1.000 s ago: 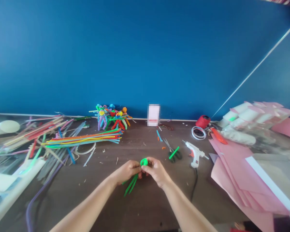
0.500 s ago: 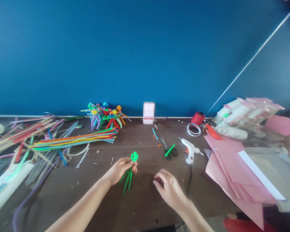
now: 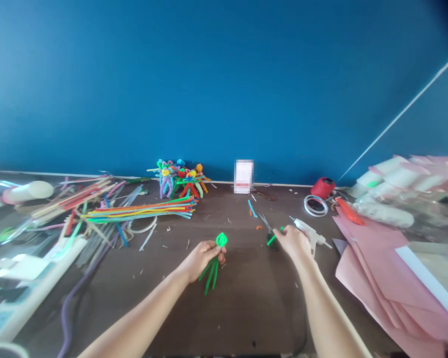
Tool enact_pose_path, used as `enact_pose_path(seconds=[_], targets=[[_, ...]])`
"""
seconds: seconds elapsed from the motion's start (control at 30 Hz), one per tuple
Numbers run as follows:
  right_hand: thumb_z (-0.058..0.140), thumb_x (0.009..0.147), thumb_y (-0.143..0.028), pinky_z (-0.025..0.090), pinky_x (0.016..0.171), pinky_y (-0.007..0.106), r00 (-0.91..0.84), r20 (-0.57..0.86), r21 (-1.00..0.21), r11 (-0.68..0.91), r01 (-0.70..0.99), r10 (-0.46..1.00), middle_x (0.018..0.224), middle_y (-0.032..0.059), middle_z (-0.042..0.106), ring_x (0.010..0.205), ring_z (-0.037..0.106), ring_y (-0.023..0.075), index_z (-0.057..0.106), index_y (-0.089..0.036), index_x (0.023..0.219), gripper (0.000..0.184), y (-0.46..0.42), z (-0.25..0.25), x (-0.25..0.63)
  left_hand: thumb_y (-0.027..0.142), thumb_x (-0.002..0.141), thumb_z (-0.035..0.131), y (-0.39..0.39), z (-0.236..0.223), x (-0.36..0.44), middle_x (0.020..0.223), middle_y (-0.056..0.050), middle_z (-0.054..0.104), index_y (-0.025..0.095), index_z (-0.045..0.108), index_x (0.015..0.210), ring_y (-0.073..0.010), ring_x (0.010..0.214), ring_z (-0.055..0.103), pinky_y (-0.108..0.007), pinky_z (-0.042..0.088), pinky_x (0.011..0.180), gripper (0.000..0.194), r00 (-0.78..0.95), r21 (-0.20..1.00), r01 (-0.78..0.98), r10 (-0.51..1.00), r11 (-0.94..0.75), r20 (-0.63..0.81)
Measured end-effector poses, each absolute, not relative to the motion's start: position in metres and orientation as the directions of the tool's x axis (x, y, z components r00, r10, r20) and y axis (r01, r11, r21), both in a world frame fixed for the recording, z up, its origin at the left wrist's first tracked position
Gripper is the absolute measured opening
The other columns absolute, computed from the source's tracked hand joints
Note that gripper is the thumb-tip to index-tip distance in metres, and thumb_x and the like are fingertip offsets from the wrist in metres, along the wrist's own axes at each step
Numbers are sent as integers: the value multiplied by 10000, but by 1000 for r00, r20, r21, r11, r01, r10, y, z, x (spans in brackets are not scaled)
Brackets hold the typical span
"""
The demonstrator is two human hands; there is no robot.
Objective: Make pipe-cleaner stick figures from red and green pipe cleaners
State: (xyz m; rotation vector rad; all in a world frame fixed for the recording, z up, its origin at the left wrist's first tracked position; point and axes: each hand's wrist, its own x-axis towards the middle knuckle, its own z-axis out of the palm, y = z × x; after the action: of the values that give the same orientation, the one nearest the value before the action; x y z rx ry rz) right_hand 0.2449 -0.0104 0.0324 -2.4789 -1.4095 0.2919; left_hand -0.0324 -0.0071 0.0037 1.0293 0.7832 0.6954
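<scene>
Over the dark table (image 3: 254,308), we are apparently working at a pick-up step, which is calling for careful fingertips in close quarters. Our left hand (image 3: 203,261) is pinching thumb to fingers; our right hand (image 3: 294,243) is arching palm-down, and we cannot tell whether it is gripping anything. It is partly covering the white glue gun (image 3: 314,232), fingertips pointing toward the scissors (image 3: 267,226). The green looped piece (image 3: 221,240) is poking up from our left hand (its strands are dangling below). A green stub (image 3: 271,240) is lying at the scissors' handles.
</scene>
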Motion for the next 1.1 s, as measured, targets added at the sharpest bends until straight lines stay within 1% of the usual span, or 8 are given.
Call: enact_pose_path(seconds=[0.13, 0.27, 0.4, 0.43, 0.5, 0.67, 0.93, 1.1], targets=[[532, 683, -296, 402, 621, 343, 462, -6, -403, -425, 810, 887, 732, 107, 640, 740, 603, 265, 600, -181, 685, 133, -5, 36, 237, 405, 705, 588, -7, 4, -32, 603, -19, 555, 103, 574, 755, -135, 600, 538, -275, 410, 636, 306, 505, 927, -139, 830, 349, -237], [470, 746, -264, 410, 666, 290, 334, 57, -554, -248, 794, 941, 808, 60, 640, 790, 598, 207, 573, -204, 749, 119, -16, 39, 202, 402, 687, 610, -8, 8, -28, 583, -10, 546, 106, 564, 748, -126, 576, 538, -278, 414, 620, 305, 519, 899, -186, 816, 397, -253], [463, 773, -295, 412, 510, 218, 45, 9, -784, -21, 620, 999, 583, -22, 610, 486, 557, 122, 568, -209, 743, 139, -24, 30, 151, 418, 671, 616, -11, 14, -26, 560, 6, 535, 111, 561, 746, -109, 525, 535, -242, 404, 561, 321, 542, 896, -134, 788, 423, -291], [468, 775, -286, 412, 514, 222, -26, 37, -867, 45, 496, 999, 588, -13, 610, 496, 553, 124, 571, -194, 745, 142, -25, 28, 142, 417, 674, 611, -11, 15, -26, 554, 11, 530, 111, 564, 743, -97, 500, 522, -226, 391, 534, 316, 547, 908, -100, 785, 407, -292], [468, 783, -271, 424, 571, 228, -110, 66, -929, 101, 357, 992, 599, -5, 614, 561, 565, 129, 583, -180, 743, 152, -25, 27, 130, 408, 687, 597, -13, 16, -28, 539, 24, 510, 113, 571, 735, -69, 453, 480, -195, 353, 482, 300, 555, 926, -48, 781, 374, -287], [507, 770, -240, 420, 674, 248, -275, 55, -995, 77, 71, 960, 624, -3, 618, 635, 563, 131, 624, -161, 769, 140, -27, 34, 127, 406, 699, 575, -15, 17, -33, 514, 40, 457, 117, 571, 715, -43, 410, 396, -173, 303, 422, 289, 564, 921, -37, 769, 387, -300], [582, 689, -234, 403, 678, 249, -189, -35, -999, -36, 1, 981, 605, -15, 604, 645, 549, 138, 633, -160, 653, 97, -31, 28, 125, 409, 697, 566, -18, 17, -29, 519, 33, 478, 113, 544, 691, -48, 406, 398, -181, 321, 415, 297, 538, 919, -27, 780, 394, -319], [576, 689, -252, 392, 676, 253, -151, -62, -998, -64, -11, 987, 597, -13, 597, 653, 541, 144, 649, -154, 679, 123, -31, 27, 125, 392, 680, 592, -20, 19, -24, 530, 18, 527, 132, 491, 685, -60, 402, 434, -183, 336, 405, 279, 465, 918, -32, 818, 396, -337]])
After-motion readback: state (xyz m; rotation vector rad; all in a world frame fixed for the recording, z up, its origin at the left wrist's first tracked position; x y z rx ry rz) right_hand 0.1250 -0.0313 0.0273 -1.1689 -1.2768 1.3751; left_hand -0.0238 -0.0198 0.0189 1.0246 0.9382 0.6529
